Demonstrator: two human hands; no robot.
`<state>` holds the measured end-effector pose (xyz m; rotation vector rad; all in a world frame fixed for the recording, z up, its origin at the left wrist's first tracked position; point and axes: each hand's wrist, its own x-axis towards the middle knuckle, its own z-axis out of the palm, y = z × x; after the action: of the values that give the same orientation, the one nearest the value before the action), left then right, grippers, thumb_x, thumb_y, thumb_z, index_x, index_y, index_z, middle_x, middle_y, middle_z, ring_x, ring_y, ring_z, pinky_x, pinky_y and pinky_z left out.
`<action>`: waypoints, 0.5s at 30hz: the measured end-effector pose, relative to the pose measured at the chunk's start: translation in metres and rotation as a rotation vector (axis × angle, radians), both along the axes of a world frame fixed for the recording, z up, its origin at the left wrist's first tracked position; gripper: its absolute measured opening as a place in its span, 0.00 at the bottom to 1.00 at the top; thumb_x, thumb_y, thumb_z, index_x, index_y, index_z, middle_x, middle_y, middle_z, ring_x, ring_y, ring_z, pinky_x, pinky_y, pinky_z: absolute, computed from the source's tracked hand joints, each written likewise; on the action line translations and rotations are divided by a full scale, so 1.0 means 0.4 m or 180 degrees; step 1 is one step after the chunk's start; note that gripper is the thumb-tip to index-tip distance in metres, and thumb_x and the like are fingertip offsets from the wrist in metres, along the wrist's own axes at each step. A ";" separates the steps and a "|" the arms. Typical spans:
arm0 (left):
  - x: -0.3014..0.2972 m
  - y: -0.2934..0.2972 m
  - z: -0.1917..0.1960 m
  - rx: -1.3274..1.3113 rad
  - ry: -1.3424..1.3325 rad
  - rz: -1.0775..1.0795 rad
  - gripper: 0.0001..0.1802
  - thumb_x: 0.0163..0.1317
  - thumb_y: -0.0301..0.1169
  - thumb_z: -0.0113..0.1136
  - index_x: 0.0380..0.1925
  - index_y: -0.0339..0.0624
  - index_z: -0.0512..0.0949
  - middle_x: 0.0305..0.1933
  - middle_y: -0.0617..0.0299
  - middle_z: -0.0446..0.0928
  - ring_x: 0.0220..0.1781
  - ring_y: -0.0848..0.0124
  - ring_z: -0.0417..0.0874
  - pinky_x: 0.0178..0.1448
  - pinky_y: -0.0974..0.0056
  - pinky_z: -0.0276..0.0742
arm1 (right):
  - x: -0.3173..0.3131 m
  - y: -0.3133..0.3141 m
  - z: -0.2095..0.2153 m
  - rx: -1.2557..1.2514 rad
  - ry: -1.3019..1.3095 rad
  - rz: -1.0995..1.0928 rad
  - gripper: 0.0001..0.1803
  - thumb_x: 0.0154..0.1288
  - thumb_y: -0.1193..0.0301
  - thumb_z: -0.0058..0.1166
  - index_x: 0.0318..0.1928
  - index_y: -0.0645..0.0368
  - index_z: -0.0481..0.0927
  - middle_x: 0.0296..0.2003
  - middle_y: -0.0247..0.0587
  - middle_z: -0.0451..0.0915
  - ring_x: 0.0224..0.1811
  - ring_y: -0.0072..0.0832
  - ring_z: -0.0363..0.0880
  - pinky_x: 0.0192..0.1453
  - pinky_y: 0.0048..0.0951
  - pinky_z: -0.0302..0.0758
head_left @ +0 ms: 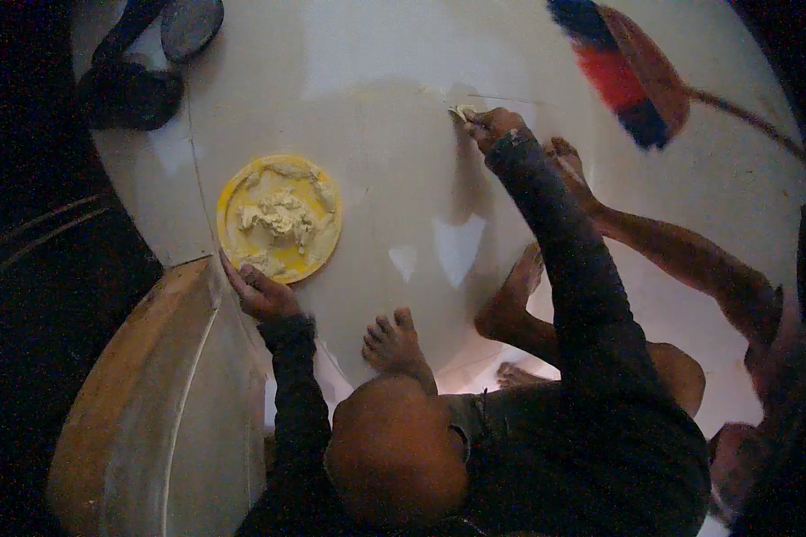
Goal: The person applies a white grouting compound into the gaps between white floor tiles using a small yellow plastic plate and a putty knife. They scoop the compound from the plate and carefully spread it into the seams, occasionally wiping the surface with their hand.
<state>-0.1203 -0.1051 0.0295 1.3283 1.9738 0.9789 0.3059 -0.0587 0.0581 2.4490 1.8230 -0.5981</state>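
Seated low on a pale floor (403, 161), left hand (261, 294) steadies a yellow plate (279, 217) still heaped with putty; right hand (491, 125), far, fingers pinching a small scraper (461, 113), spreads some.

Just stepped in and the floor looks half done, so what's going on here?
A person squats barefoot on a pale tiled floor. The right hand presses a small lump of cream paste against a thin seam between tiles. The left hand rests at the edge of a yellow plate heaped with the same paste. A red and blue broom lies off to the right, and dark sandals sit at the upper left.
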 end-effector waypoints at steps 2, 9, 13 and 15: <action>0.014 0.003 0.008 -0.0017 0.0107 0.0003 0.36 0.76 0.53 0.35 0.70 0.34 0.62 0.61 0.36 0.74 0.60 0.49 0.80 0.60 0.53 0.79 | 0.037 0.030 -0.004 0.0335 0.0164 0.0200 0.21 0.68 0.53 0.53 0.46 0.55 0.86 0.32 0.58 0.83 0.40 0.52 0.85 0.49 0.48 0.79; 0.010 -0.001 -0.002 -0.0177 0.0095 0.0075 0.37 0.75 0.54 0.36 0.69 0.33 0.62 0.61 0.35 0.74 0.59 0.48 0.80 0.61 0.54 0.78 | 0.000 0.004 -0.038 0.0152 -0.0107 0.0450 0.19 0.66 0.56 0.52 0.41 0.59 0.85 0.34 0.51 0.84 0.40 0.49 0.84 0.49 0.45 0.80; -0.037 -0.006 -0.004 -0.0132 0.0026 -0.0003 0.37 0.75 0.54 0.37 0.69 0.32 0.62 0.61 0.34 0.73 0.61 0.47 0.79 0.62 0.53 0.77 | 0.009 0.080 -0.023 0.0200 -0.1633 0.1107 0.16 0.63 0.59 0.52 0.37 0.56 0.86 0.34 0.44 0.86 0.40 0.40 0.86 0.46 0.41 0.81; -0.006 0.007 -0.006 -0.0105 -0.0003 0.0001 0.37 0.75 0.54 0.36 0.69 0.31 0.62 0.62 0.33 0.72 0.62 0.47 0.78 0.62 0.53 0.77 | -0.027 0.103 -0.033 -0.0265 -0.1853 0.1071 0.13 0.61 0.61 0.53 0.36 0.53 0.86 0.34 0.41 0.87 0.40 0.37 0.87 0.45 0.39 0.82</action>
<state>-0.1228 -0.1022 0.0269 1.3094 1.9810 0.9430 0.2949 -0.0175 0.0450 1.9099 1.8292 0.0601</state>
